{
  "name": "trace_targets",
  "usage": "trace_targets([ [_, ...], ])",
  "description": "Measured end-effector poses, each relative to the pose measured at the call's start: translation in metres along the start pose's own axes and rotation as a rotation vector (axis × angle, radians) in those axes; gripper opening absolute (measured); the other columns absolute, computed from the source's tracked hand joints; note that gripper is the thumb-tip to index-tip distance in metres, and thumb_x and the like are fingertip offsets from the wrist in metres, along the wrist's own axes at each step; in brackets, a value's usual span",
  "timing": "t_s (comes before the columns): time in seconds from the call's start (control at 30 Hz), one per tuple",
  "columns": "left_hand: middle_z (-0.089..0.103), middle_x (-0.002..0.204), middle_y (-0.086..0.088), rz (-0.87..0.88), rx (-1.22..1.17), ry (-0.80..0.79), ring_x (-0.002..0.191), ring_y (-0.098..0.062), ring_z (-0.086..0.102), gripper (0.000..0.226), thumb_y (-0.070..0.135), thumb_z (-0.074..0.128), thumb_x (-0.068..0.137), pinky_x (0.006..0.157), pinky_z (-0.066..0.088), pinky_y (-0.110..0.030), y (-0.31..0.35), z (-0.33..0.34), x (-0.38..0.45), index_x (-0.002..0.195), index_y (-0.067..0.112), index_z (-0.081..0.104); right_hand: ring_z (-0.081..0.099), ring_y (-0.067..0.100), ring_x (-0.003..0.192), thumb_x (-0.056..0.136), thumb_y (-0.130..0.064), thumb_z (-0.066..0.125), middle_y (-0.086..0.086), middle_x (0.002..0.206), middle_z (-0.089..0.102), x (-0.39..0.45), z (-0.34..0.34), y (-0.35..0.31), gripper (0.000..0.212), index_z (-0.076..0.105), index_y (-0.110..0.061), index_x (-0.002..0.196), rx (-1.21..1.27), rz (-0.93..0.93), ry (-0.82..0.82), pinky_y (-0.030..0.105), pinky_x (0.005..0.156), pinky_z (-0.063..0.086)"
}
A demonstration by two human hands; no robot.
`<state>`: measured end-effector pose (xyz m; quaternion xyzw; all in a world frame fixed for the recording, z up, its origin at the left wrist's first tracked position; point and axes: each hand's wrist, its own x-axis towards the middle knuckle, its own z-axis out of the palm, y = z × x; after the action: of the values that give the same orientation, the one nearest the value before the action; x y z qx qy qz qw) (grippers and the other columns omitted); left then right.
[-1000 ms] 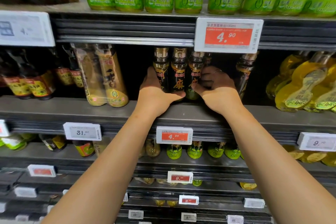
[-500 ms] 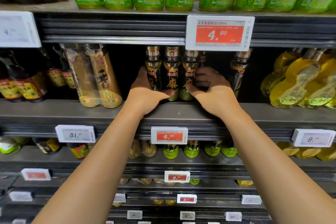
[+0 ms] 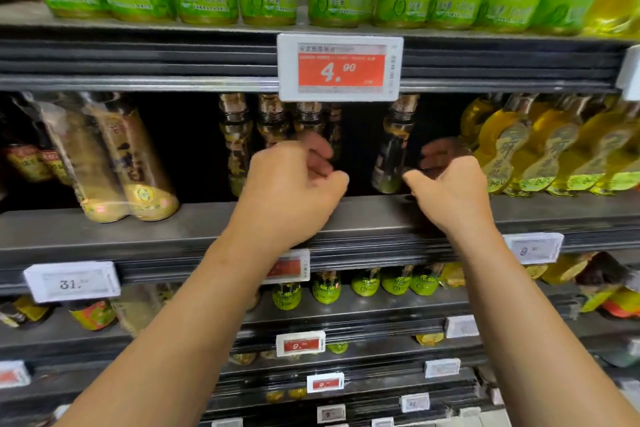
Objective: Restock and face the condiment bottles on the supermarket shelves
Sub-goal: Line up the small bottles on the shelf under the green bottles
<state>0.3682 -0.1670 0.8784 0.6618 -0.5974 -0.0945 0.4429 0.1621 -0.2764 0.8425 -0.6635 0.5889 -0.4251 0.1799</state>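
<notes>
Red price tag (image 3: 340,68) reading 4.90, clipped to upper shelf rail at 12 o'clock. White tag (image 3: 72,281) w/ 31 at 8 o'clock on mid shelf edge (image 3: 138,246). Smaller red tag (image 3: 300,343) approx 6 o'clock, one shelf lower. Grey-white tag (image 3: 533,248) at 4 o'clock, digits blurred. Other small tags lower down, unreadable.

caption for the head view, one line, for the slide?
Both hands, left hand and right hand, reach among dark condiment bottles beneath a 4.90 price tag.

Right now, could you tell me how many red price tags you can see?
4: top rail tag; one behind the left wrist; two on lower rails. A cut-off fifth may sit far left.
</notes>
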Motion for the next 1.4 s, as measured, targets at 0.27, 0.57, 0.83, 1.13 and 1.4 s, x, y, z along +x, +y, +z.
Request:
trace_targets([
  [0.27, 0.053, 0.138, -0.005, -0.111, 0.146, -0.339, 0.125, -0.028, 0.054, 0.077, 0.046, 0.074, 0.086, 0.092, 0.046, -0.031, 0.016, 0.081, 0.042, 0.147, 0.023, 0.034, 0.062, 0.022, 0.105, 0.081, -0.012, 0.068, -0.001, 0.119, 0.066, 0.014, 0.013, 0.004, 0.053, 0.059, -0.025, 0.131, 0.089, -0.07, -0.228, 0.031, 0.089, 0.05],
  [0.57, 0.059, 0.102, 0.009, -0.128, 0.019, -0.249, 0.09, -0.014, 0.06, 0.057, 0.038, 0.077, 0.084, 0.069, 0.045, -0.022, 0.005, 0.096, 0.041, 0.129, 0.024, 0.044, 0.072, 0.01, 0.095, 0.081, -0.007, 0.069, -0.01, 0.099, 0.077, 0.012, 0.015, 0.012, 0.032, 0.071, -0.031, 0.102, 0.259, -0.043, -0.244, 0.042, 0.092, 0.06],
  [0.83, 0.064, 0.127, -0.003, -0.154, -0.01, -0.19, 0.114, -0.026, 0.062, 0.056, 0.036, 0.081, 0.083, 0.096, 0.053, -0.041, 0.001, 0.089, 0.038, 0.128, 0.021, 0.053, 0.076, 0.02, 0.085, 0.08, -0.013, 0.08, -0.002, 0.089, 0.079, 0.012, 0.014, 0.018, 0.023, 0.073, -0.025, 0.098, 0.343, -0.046, -0.294, 0.048, 0.084, 0.063],
  [1.13, 0.053, 0.104, 0.001, -0.066, 0.135, -0.197, 0.091, -0.019, 0.052, 0.046, 0.038, 0.07, 0.092, 0.072, 0.038, -0.025, 0.003, 0.084, 0.03, 0.129, 0.018, 0.051, 0.07, 0.011, 0.1, 0.086, -0.028, 0.081, -0.006, 0.111, 0.074, 0.01, 0.017, 0.013, 0.044, 0.066, -0.022, 0.127, 0.254, -0.126, -0.365, 0.036, 0.092, 0.058],
  [1.4, 0.064, 0.079, 0.023, -0.022, 0.05, 0.147, 0.084, 0.013, 0.062, 0.008, 0.03, 0.077, 0.083, 0.073, 0.04, 0.004, -0.026, 0.025, -0.014, 0.088, 0.027, 0.071, 0.068, 0.006, 0.093, 0.085, -0.036, 0.082, -0.016, 0.103, 0.071, 0.013, 0.031, 0.002, 0.035, 0.065, -0.031, 0.115, 0.194, -0.156, -0.364, 0.03, 0.085, 0.055],
])
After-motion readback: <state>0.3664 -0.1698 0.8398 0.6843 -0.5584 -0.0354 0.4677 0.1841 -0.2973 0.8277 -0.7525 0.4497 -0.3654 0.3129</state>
